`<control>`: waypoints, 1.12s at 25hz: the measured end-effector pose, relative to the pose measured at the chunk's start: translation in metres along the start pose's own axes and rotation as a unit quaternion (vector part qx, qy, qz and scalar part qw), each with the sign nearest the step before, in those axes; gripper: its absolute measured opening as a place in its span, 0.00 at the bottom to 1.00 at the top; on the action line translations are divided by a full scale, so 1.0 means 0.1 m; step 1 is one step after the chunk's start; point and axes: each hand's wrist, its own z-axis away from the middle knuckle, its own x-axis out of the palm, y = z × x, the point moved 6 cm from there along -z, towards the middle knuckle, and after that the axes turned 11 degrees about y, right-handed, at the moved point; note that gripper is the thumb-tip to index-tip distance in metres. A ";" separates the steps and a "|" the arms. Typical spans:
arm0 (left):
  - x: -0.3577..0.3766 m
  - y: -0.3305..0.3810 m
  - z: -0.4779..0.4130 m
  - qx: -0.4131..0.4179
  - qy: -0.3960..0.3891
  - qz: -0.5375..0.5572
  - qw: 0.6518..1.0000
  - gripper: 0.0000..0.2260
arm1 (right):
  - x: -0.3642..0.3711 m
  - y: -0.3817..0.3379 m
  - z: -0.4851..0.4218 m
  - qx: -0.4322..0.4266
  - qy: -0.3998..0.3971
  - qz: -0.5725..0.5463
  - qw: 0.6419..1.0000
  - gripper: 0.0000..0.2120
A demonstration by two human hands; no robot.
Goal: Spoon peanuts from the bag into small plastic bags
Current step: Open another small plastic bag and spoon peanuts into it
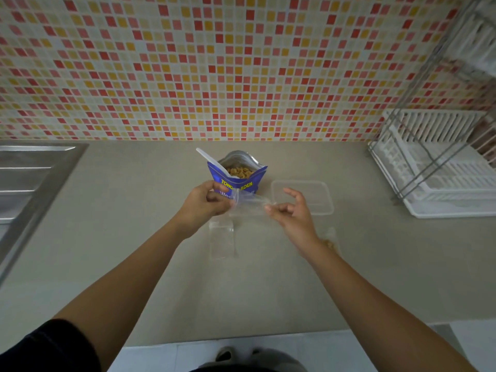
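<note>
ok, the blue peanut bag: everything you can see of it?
The blue peanut bag is a glossy pouch with yellow lettering and a silvery foil lining. It stands upright on the counter, mouth spread open, peanuts showing inside. A white spoon rests in it, handle sticking out up-left. The left hand and the clear small bag it holds overlap its lower front; contact is unclear.

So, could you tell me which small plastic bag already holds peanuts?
The rightmost bag, beside the right forearm: brown peanuts show inside; the held bag and the flat bag look empty.
</note>
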 end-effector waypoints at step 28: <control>0.20 0.39 0.02 0.079 0.049 -0.212 0.973 0.03 | 0.38 -0.50 0.04 -0.412 -0.081 0.289 0.860 0.26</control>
